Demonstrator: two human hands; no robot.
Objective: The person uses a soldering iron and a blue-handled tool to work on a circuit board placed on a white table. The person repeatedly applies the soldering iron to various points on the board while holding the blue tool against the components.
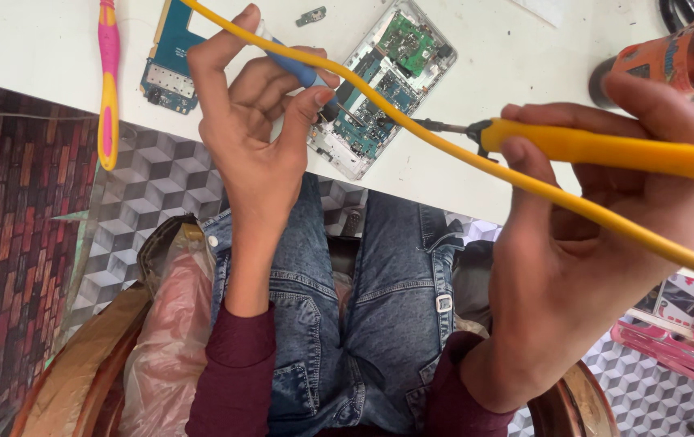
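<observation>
My right hand [598, 243] grips a yellow soldering iron [606, 147] whose dark metal tip [436, 125] points left toward an opened phone with exposed green and blue circuit boards [387, 85] on the white table [509, 48]. Its yellow cable [412, 129] runs diagonally across the view, over the phone. My left hand [254, 137] pinches a thin blue-handled tool [298, 69], its point down on the phone's board close to the iron's tip.
A loose blue circuit board [170, 61] lies left of the phone. A pink and yellow toothbrush [108, 81] hangs over the table edge. A small chip piece [311, 15] and an orange cylinder [671, 57] sit farther back. My jeans-clad lap is below.
</observation>
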